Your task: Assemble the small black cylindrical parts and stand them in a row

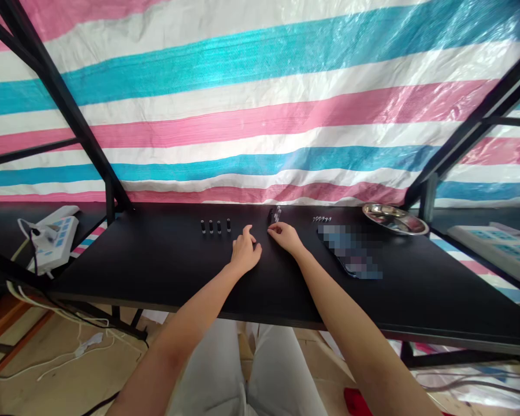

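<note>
Both my forearms reach over a black table (pixel 164 271). My left hand (pixel 245 252) rests on the tabletop with its fingers loosely curled and its index finger raised; nothing shows in it. My right hand (pixel 286 236) lies just to its right, fingers bent, with the fingertips touching a small dark and clear pen-like piece (pixel 273 216) that lies at the table's far edge. Whether the fingers grip it I cannot make out. A row of several small black caps (pixel 215 226) stands upright to the left of my left hand.
A row of small silver parts (pixel 322 219) lies right of my right hand, beside a blurred flat dark object (pixel 351 251). A steel dish (pixel 394 218) sits at the far right. A white power strip (pixel 54 237) with cables lies left. A striped tarp (pixel 260 115) hangs behind black frame bars.
</note>
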